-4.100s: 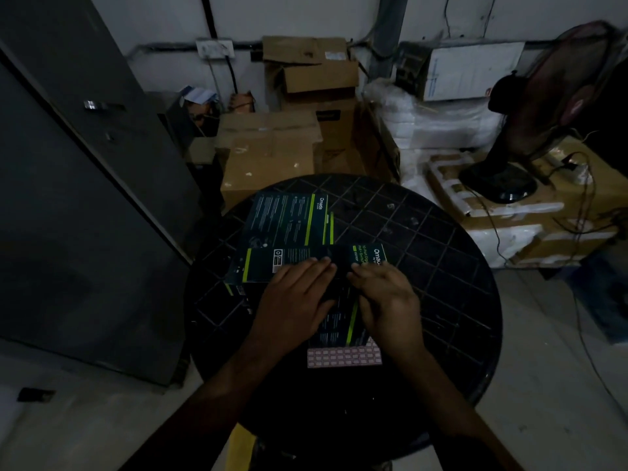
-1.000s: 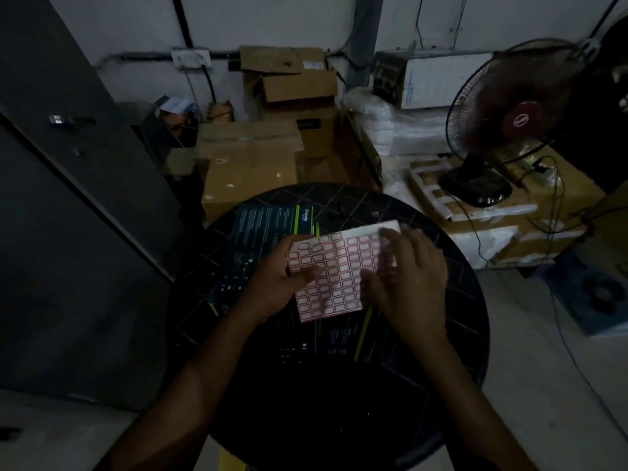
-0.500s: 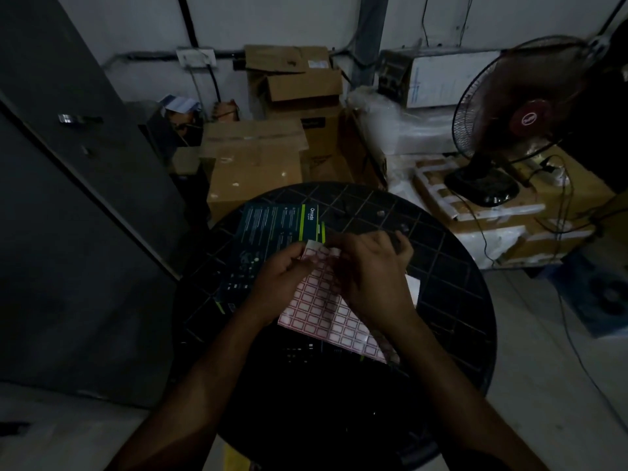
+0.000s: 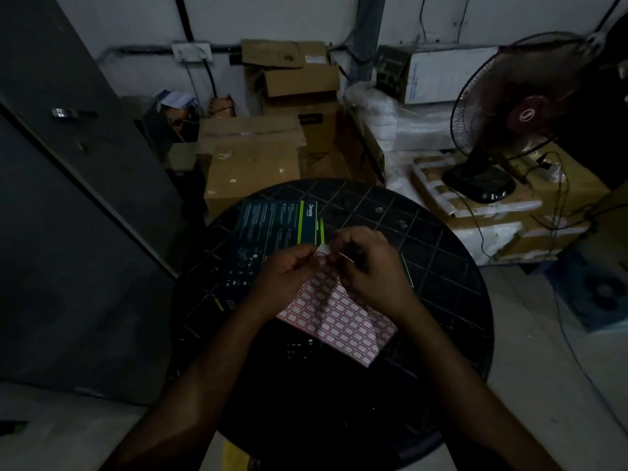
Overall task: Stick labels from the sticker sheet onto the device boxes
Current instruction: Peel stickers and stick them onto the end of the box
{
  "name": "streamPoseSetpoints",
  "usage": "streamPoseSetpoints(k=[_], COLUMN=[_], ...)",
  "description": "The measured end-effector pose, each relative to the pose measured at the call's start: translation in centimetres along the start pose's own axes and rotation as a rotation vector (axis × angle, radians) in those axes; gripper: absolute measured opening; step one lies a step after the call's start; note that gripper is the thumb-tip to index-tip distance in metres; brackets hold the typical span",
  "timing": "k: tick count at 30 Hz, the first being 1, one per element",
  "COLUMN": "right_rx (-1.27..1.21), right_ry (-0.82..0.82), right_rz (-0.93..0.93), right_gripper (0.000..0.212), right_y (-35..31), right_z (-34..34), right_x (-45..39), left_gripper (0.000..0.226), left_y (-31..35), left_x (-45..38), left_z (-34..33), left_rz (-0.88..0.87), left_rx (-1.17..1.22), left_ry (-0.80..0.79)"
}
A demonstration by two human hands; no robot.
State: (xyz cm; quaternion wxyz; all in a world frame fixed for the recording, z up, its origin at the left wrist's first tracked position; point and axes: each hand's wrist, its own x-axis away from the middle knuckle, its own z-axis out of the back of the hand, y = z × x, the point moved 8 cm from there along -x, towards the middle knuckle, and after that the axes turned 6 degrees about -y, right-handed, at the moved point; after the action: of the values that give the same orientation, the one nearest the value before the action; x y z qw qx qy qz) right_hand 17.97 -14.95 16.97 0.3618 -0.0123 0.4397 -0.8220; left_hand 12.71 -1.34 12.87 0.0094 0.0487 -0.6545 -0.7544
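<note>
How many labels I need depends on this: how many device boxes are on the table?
3: far box at the table's far left, left box nearer, near box mostly under the sticker sheet. It is dim; more may be hidden.

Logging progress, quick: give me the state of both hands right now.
Left hand: pinches the top edge of the sticker sheet.
Right hand: fingers curled, pinching a small white label at the sheet's top.

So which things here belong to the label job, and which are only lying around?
For the job:
sticker sheet
device box
left hand
right hand

Lying about:
fan
cardboard cartons
round table is only the work surface
</note>
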Motion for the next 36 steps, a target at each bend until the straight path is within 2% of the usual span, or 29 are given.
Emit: streamPoseSetpoints(k=[9, 11, 14, 15, 18, 21, 23, 25, 29, 33, 36], right_rx=[-0.262, -0.446, -0.869, -0.909, -0.850, -0.774, -0.668, -0.599, -0.746, -0.375, -0.309], right_ry=[-0.078, -0.129, -0.138, -0.145, -0.175, -0.127, -0.117, -0.110, -0.142, -0.217, -0.138], right_rz=[-0.028, -0.130, -0.304, -0.327, -0.366, -0.414, -0.407, -0.410, -0.424, -0.296, -0.198], right_gripper=[0.017, 0.023, 0.023, 0.023, 0.014, 0.014, 0.013, 0.010, 0.011, 0.062, 0.079], right_y=[0.6, 0.9, 1.4, 1.8, 3.1, 4.3, 4.7, 4.8, 4.4, 3.9, 3.9], right_z=[-0.6, -1.0, -0.8, -0.5, 0.4, 1.0, 1.4, 1.6, 1.4, 2.0, 3.1], right_x=[0.2, 0.5, 0.7, 0.6, 0.4, 0.6, 1.0, 1.3, 1.7, 1.7, 1.9], left_gripper=[0.017, 0.019, 0.020, 0.020, 0.026, 0.041, 0.048, 0.042, 0.021, 0.019, 0.030], left_y=[0.0, 0.0, -0.2, -0.3, -0.2, -0.5, -0.7, -0.3, -0.3, -0.1, -0.4], left_x=[-0.6, -0.6, -0.6, -0.6, -0.3, 0.0, 0.0, 0.0, -0.3, -0.7, -0.8], left_z=[0.0, 0.0, 0.4, 0.4, 0.6, 1.2, 1.7, 1.6, 1.2, 0.7, 0.5], left_rz=[0.052, 0.061, 0.070, 0.073, 0.107, 0.191, 0.212, 0.201, 0.145, 0.111, 0.143], left_rx=[-0.038, -0.059, -0.110, -0.109, -0.004, 0.218, 0.273, 0.212, -0.006, -0.098, -0.048], left_ry=[0.000, -0.002, 0.021, 0.027, 0.038, 0.075, 0.077, 0.054, 0.045, 0.033, 0.039])
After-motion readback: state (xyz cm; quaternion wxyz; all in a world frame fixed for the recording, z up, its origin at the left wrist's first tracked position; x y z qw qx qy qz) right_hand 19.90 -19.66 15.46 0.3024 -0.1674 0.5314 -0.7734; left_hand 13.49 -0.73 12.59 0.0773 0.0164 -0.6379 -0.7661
